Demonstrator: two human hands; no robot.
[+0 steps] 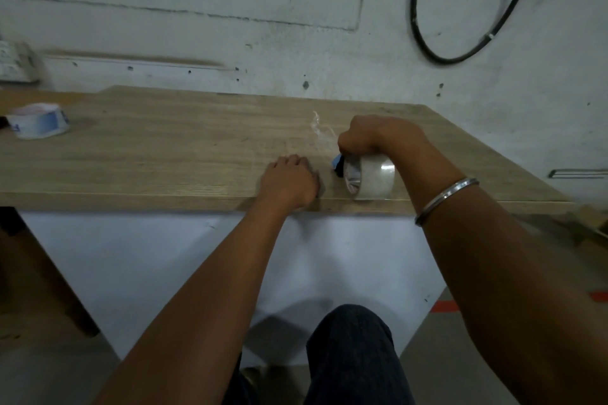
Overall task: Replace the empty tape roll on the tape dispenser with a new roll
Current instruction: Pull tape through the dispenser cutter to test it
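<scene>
A clear tape roll (373, 179) sits mounted in a tape dispenser whose blue and black front (339, 166) peeks out left of the roll, near the wooden table's front edge (164, 197). My right hand (375, 136) grips the dispenser's handle from above; the handle itself is hidden under the hand. My left hand (291, 182) rests fisted on the table just left of the dispenser, knuckles down; I cannot see anything in it. A thin crumpled strip of clear tape (317, 125) lies on the table beyond the hands.
A white and blue roll-like object (39, 122) lies at the table's far left. A black cable loop (460, 10) hangs on the wall at the back right. The table has a white front panel (164, 273); my leg (355, 355) is below.
</scene>
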